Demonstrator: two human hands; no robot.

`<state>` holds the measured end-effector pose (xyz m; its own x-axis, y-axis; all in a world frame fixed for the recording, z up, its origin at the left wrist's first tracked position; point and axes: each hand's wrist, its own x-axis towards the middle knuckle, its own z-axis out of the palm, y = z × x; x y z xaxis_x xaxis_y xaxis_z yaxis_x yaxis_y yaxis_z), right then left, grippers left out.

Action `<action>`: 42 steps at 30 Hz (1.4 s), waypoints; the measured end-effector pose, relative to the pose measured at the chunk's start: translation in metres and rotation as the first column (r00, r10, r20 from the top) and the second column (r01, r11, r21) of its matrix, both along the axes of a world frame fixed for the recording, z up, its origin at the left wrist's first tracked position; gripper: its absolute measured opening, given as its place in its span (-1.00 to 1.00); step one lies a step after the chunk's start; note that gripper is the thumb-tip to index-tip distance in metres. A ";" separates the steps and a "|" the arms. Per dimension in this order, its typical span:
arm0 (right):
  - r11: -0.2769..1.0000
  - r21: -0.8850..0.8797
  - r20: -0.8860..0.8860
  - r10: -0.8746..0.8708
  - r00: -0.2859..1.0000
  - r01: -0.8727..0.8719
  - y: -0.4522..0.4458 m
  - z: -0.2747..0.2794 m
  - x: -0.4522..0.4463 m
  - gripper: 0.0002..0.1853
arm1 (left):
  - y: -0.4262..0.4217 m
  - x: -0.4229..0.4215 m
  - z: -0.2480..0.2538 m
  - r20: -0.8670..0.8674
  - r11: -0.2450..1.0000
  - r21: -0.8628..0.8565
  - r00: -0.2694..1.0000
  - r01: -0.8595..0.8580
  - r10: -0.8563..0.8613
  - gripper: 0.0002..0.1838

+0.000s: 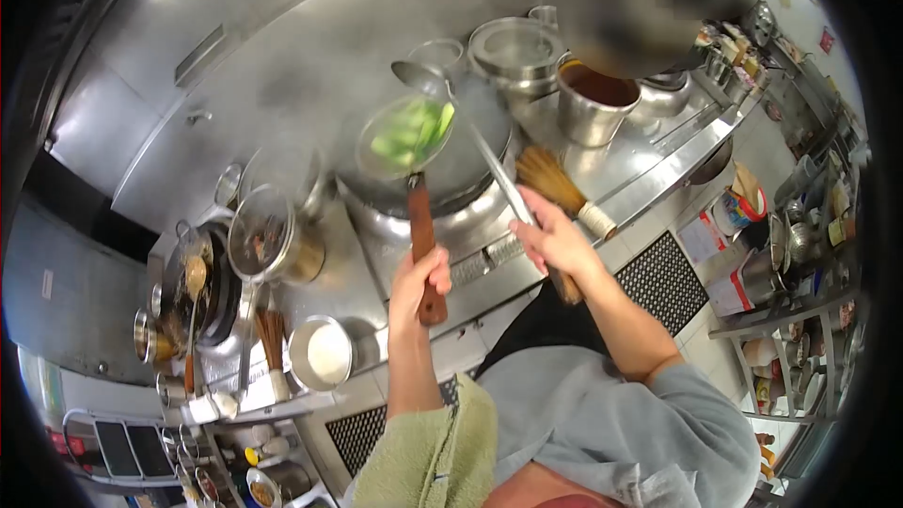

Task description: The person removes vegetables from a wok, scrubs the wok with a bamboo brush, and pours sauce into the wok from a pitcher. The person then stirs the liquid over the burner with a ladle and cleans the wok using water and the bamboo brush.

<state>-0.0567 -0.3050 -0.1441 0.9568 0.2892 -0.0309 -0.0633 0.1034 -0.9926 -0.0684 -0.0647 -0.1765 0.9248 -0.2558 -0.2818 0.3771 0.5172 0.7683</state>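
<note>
My left hand [420,280] is closed round the wooden handle of a strainer [369,152]. Bright green vegetables [414,132] lie in the strainer, blurred by steam or motion, above a large wok [353,193] set in the stove. My right hand [560,243] grips a long-handled metal ladle [494,165]; the wooden end of its handle sticks out below the hand. The ladle's bowl is beyond the strainer, near its far rim. Whether the ladle touches the strainer or the vegetables, I cannot tell.
A bamboo brush [553,181] lies right of the wok, before a pot of dark red-brown liquid [600,89]. To the left stand a strainer over a metal pot [261,235], a dark wok [221,287] and a bowl of white contents [327,354]. Shelves [790,357] line the right.
</note>
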 end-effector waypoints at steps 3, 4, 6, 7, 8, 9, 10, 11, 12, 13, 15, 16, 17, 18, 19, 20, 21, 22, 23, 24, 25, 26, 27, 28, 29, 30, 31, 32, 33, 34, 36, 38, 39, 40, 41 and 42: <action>0.998 -0.065 -0.056 0.010 0.998 -0.013 -0.021 -0.012 0.014 -0.37 | -0.016 -0.001 0.000 -0.003 0.998 -0.049 0.999 -0.050 0.050 -0.87; 0.995 0.082 -0.113 0.065 0.992 -0.056 -0.028 -0.019 0.025 -0.38 | -0.019 0.004 -0.005 -0.026 0.994 -0.074 0.997 -0.078 0.077 -0.87; 0.976 0.206 -0.186 0.112 0.976 -0.073 -0.037 -0.028 0.045 -0.39 | -0.024 0.014 -0.011 -0.024 0.992 -0.065 0.994 -0.107 0.106 -0.85; 0.966 0.248 -0.149 0.110 0.983 -0.070 -0.042 -0.025 0.052 -0.40 | -0.025 0.017 -0.008 -0.027 0.993 -0.063 0.995 -0.097 0.096 -0.85; 0.955 0.287 -0.112 0.111 0.988 -0.075 -0.050 -0.020 0.057 -0.41 | -0.028 0.017 -0.007 -0.030 0.994 -0.065 0.995 -0.093 0.091 -0.85; 0.947 0.315 -0.101 0.093 0.990 -0.057 -0.063 -0.016 0.065 -0.40 | -0.035 0.020 -0.006 -0.032 0.995 -0.035 0.995 -0.093 0.092 -0.85; 0.945 0.319 -0.089 0.105 0.991 -0.071 -0.079 -0.013 0.079 -0.40 | -0.042 0.031 -0.003 -0.019 0.994 -0.032 0.994 -0.104 0.103 -0.85; 0.925 0.372 -0.041 0.094 0.995 -0.072 -0.100 -0.009 0.091 -0.39 | -0.051 0.040 0.004 -0.023 0.996 -0.011 0.996 -0.089 0.089 -0.85; 0.903 0.422 0.008 0.080 0.997 -0.076 -0.124 -0.005 0.105 -0.39 | -0.064 0.050 0.011 -0.024 0.997 0.008 0.997 -0.074 0.074 -0.85; 0.898 0.439 -0.058 0.059 0.997 -0.028 -0.152 0.010 0.112 -0.37 | -0.087 0.064 0.027 -0.030 0.993 0.066 0.995 -0.096 0.099 -0.85; 0.912 0.408 -0.076 0.000 0.997 0.031 -0.211 0.026 0.126 -0.38 | -0.127 0.111 0.031 0.047 0.978 0.195 0.997 -0.074 0.066 -0.86; 0.907 0.422 -0.038 0.008 0.999 0.009 -0.236 0.033 0.131 -0.41 | -0.147 0.138 0.029 0.080 0.976 0.211 0.996 -0.050 0.033 -0.85; 0.895 0.445 -0.047 -0.015 0.999 0.035 -0.256 0.033 0.137 -0.42 | -0.171 0.167 0.023 0.105 0.975 0.209 0.993 -0.077 0.056 -0.84; 0.883 0.465 -0.059 -0.039 0.998 0.062 -0.273 0.031 0.140 -0.44 | -0.195 0.198 0.017 0.127 0.973 0.204 0.989 -0.104 0.079 -0.83; 0.888 0.457 -0.065 -0.020 0.998 0.048 -0.286 0.029 0.143 -0.44 | -0.217 0.231 0.010 0.112 0.983 0.148 0.990 -0.105 0.089 -0.82; 0.889 0.441 -0.100 -0.085 0.991 0.121 -0.299 0.028 0.145 -0.45 | -0.237 0.263 0.004 0.103 0.991 0.084 0.990 -0.106 0.097 -0.82; 0.886 0.422 -0.134 -0.151 0.979 0.194 -0.312 0.026 0.145 -0.46 | -0.252 0.294 -0.005 0.058 0.996 -0.052 0.995 -0.077 0.080 -0.82; 0.894 0.409 -0.130 -0.139 0.982 0.180 -0.327 0.024 0.145 -0.46 | -0.264 0.319 -0.012 0.022 0.981 -0.188 0.998 -0.051 0.056 -0.83; 0.892 0.399 -0.145 -0.167 0.975 0.212 -0.341 0.020 0.145 -0.47 | -0.274 0.333 -0.016 0.024 0.978 -0.198 0.997 -0.062 0.068 -0.83; 0.888 0.389 -0.161 -0.197 0.967 0.246 -0.353 0.016 0.144 -0.48 | -0.284 0.343 -0.018 0.006 0.971 -0.239 1.000 -0.024 0.026 -0.84; 0.876 0.423 -0.163 -0.180 0.970 0.234 -0.362 0.014 0.143 -0.50 | -0.292 0.352 -0.020 -0.005 0.961 -0.276 1.000 0.018 -0.020 -0.85; 0.876 0.423 -0.162 -0.179 0.970 0.232 -0.368 0.012 0.145 -0.50 | -0.302 0.357 -0.025 0.016 0.962 -0.274 1.000 0.019 -0.015 -0.86; 0.872 0.429 -0.184 -0.169 0.968 0.234 -0.373 0.013 0.145 -0.51 | -0.306 0.365 -0.026 0.014 0.980 -0.194 0.999 0.033 -0.031 -0.86; 0.869 0.435 -0.210 -0.158 0.965 0.237 -0.377 0.013 0.144 -0.52 | -0.309 0.377 -0.032 0.006 0.992 -0.115 0.999 0.047 -0.046 -0.86; 0.871 0.429 -0.218 -0.159 0.963 0.241 -0.379 0.012 0.145 -0.52 | -0.306 0.392 -0.037 -0.016 0.990 -0.113 0.996 0.080 -0.083 -0.86; 0.866 0.438 -0.236 -0.149 0.960 0.242 -0.380 0.011 0.147 -0.50 | -0.300 0.410 -0.044 -0.033 0.987 -0.114 0.992 0.114 -0.119 -0.86; 0.861 0.449 -0.249 -0.137 0.959 0.240 -0.382 0.012 0.151 -0.48 | -0.300 0.420 -0.045 -0.031 0.993 -0.048 0.994 0.105 -0.107 -0.79; 0.865 0.442 -0.246 -0.137 0.960 0.236 -0.385 0.010 0.154 -0.48 | -0.297 0.428 -0.046 -0.083 0.995 0.046 0.993 0.089 -0.085 -0.74; 0.868 0.429 -0.272 -0.138 0.952 0.248 -0.387 0.006 0.155 -0.49 | -0.297 0.434 -0.050 -0.101 0.984 0.147 0.991 0.104 -0.089 -0.70; 0.871 0.417 -0.303 -0.136 0.943 0.259 -0.387 0.002 0.156 -0.50 | -0.296 0.437 -0.056 -0.125 0.962 0.248 0.988 0.118 -0.089 -0.64; 0.874 0.429 -0.302 -0.100 0.948 0.229 -0.389 -0.005 0.162 -0.52 | -0.300 0.438 -0.068 -0.233 0.865 0.472 0.971 0.169 -0.063 -0.55; 0.859 0.457 -0.306 -0.090 0.948 0.230 -0.389 -0.009 0.167 -0.52 | -0.307 0.433 -0.085 -0.189 0.844 0.515 0.980 0.147 -0.056 -0.47; 0.862 0.455 -0.309 -0.082 0.948 0.223 -0.387 -0.010 0.171 -0.52 | -0.311 0.430 -0.079 -0.186 0.813 0.557 0.979 0.171 -0.078 -0.48; 0.866 0.442 -0.299 -0.104 0.949 0.234 -0.386 -0.010 0.175 -0.55 | -0.314 0.427 -0.075 -0.186 0.779 0.596 0.977 0.195 -0.102 -0.48; 0.870 0.427 -0.289 -0.126 0.949 0.246 -0.385 -0.010 0.178 -0.58 | -0.315 0.427 -0.075 -0.191 0.783 0.592 0.977 0.191 -0.094 -0.48; 0.876 0.420 -0.294 -0.118 0.949 0.239 -0.384 -0.010 0.181 -0.58 | -0.315 0.429 -0.079 -0.178 0.789 0.580 0.977 0.202 -0.120 -0.50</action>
<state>0.1246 -0.6890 -0.1536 0.9703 0.1546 -0.1859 -0.2412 0.5629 -0.7905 0.3610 -0.3799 -0.2553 0.8317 -0.1428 -0.5365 0.5272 -0.0998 0.8439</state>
